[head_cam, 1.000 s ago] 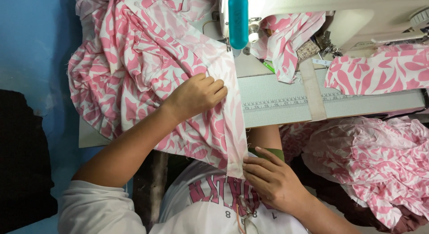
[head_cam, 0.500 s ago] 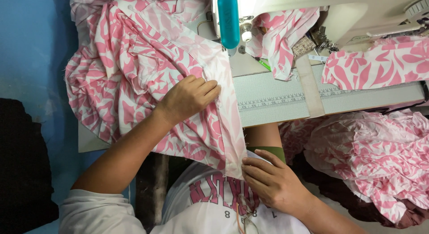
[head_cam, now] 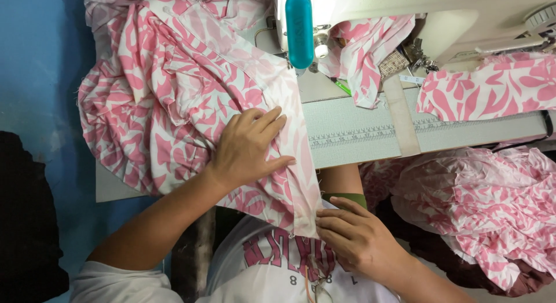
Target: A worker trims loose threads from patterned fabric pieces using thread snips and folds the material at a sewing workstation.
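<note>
Sewing table (head_cam: 359,135): left hand (head_cam: 249,147) flat on pink fabric (head_cam: 174,100).

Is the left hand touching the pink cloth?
Touching. The head view shows the left hand lying flat on the pink cloth, fingers spread, no gap.

Person seen from above in a white short-sleeved T-shirt (head_cam: 278,274) with dark red block lettering across the chest; both forearms uncovered; left hand (head_cam: 246,147) and right hand (head_cam: 356,239) without gloves or rings.
</note>
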